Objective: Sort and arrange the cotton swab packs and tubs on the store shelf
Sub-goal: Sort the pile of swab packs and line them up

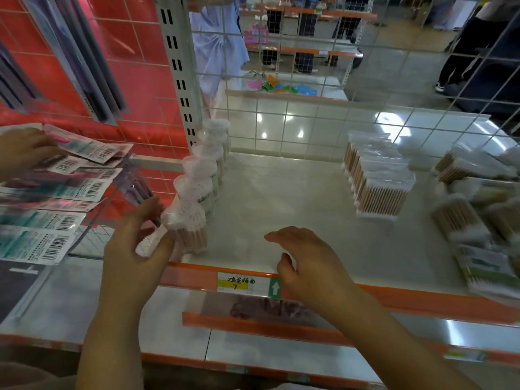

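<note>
The left hand (135, 243) curls loosely beside the front tub (187, 229), fingertips touching it, not clasping. That upright tub heads a row along the shelf's (281, 192) left edge. The right hand (306, 257) hovers spread, farther off; loose packs (461, 218) lie right.

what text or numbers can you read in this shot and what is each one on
"7": handwritten on the yellow and white price tag on the shelf's orange front rail.
Handwritten characters above the 7: too unclear to read.
White up arrow on a green square: no words.
Barcoded hanging packs, labels on the tubs: too blurred.
</note>
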Action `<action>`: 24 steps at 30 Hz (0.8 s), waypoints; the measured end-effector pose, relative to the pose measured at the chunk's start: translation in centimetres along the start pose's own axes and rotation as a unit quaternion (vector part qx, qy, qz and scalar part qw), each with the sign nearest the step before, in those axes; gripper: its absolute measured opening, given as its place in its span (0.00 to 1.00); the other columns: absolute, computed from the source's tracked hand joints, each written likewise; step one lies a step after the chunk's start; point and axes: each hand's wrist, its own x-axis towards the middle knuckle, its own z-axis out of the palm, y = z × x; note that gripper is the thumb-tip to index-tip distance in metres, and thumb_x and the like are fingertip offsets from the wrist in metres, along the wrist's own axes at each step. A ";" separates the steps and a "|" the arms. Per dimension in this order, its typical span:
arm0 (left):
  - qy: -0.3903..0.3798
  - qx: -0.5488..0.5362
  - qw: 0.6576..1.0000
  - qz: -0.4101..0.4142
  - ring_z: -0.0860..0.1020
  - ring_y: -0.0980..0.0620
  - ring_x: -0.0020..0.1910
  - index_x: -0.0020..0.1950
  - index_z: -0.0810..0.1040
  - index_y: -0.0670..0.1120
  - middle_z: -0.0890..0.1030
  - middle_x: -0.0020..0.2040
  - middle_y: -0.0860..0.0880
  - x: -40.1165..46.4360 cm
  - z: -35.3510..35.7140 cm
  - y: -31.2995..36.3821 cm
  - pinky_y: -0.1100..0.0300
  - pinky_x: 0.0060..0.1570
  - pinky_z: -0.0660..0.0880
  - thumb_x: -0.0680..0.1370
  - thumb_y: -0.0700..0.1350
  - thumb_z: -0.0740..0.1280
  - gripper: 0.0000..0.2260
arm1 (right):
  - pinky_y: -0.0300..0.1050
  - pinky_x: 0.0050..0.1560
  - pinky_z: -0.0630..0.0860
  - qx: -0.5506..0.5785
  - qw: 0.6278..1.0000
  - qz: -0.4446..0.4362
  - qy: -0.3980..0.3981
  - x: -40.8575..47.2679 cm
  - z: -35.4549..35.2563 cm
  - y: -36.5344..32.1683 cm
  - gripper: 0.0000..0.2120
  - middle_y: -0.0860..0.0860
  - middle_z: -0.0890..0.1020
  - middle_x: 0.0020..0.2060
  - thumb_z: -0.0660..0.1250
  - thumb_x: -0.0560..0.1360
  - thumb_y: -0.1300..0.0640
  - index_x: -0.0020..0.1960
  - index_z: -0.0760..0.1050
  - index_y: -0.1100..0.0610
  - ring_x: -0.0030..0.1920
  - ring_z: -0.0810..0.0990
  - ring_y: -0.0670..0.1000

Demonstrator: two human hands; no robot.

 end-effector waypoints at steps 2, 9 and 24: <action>0.000 0.041 0.998 0.052 0.74 0.64 0.52 0.59 0.71 0.64 0.75 0.52 0.68 0.3 -0.3 1.0 0.63 0.56 0.71 0.70 0.55 0.63 0.17 | 0.37 0.59 0.63 0.010 0.999 -0.009 0.038 0.0 -0.3 0.2 0.23 0.49 0.73 0.64 0.53 0.75 0.58 0.68 0.69 0.52 0.64 0.69 0.50; -0.078 0.154 0.964 0.200 0.71 0.54 0.57 0.62 0.76 0.43 0.76 0.57 0.46 0.9 3.2 6.8 0.57 0.53 0.68 0.72 0.51 0.59 0.22 | 0.50 0.40 0.78 -0.030 0.985 -0.033 0.167 0.2 -1.8 1.6 0.15 0.55 0.83 0.45 0.64 0.68 0.61 0.53 0.80 0.60 0.44 0.82 0.59; -0.260 0.128 0.904 0.313 0.70 0.53 0.56 0.61 0.77 0.43 0.80 0.54 0.46 -2.8 19.1 14.2 0.56 0.53 0.70 0.74 0.49 0.59 0.20 | 0.45 0.44 0.75 -0.015 0.972 0.062 0.227 -7.0 -8.2 10.8 0.19 0.55 0.83 0.46 0.56 0.70 0.54 0.53 0.79 0.59 0.44 0.81 0.57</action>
